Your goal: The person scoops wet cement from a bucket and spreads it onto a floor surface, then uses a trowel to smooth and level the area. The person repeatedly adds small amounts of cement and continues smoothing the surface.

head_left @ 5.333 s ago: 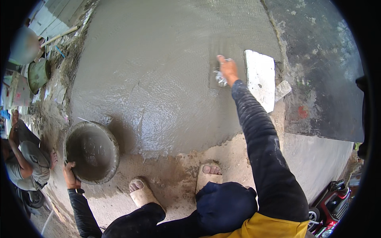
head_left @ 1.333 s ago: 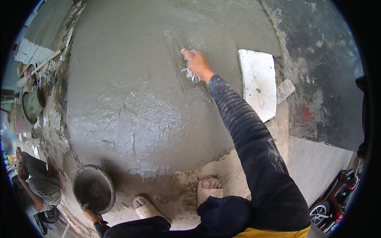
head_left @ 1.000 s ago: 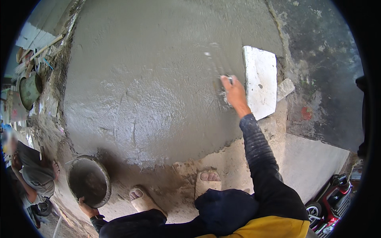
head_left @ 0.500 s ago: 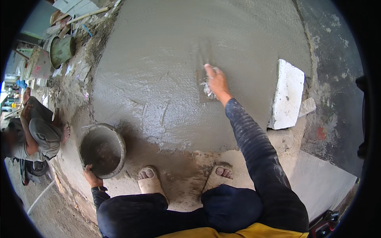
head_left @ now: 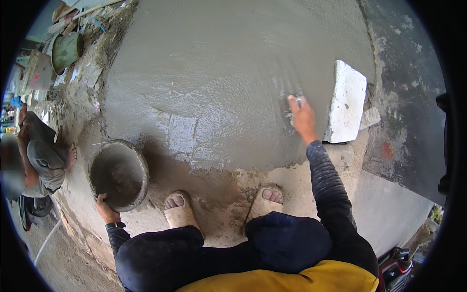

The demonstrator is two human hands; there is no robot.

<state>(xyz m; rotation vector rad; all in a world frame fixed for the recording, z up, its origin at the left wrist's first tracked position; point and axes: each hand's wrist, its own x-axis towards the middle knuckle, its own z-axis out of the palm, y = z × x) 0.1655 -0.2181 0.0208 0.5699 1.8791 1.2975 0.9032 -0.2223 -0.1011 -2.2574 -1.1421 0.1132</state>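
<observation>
Wet grey cement covers the ground in front of me, smooth over most of it, with ridges and a shiny wet patch near its closer edge. My right hand is closed on a plastering trowel, which lies flat on the cement and is smeared by motion; its handle is mostly covered by my fingers. At my left, a cement-coated bucket leans tilted, its mouth toward me, with wet grey residue inside. My left hand grips the bucket's near rim.
A white slab rests at the cement's right edge, beside a small block. Another person sits at the left. Behind them are a green bucket and scrap boards. My sandalled feet stand just short of the cement.
My right hand has swept the trowel right and nearer to me, toward the white slab. My left hand still holds the bucket. The whole view has shifted slightly.
</observation>
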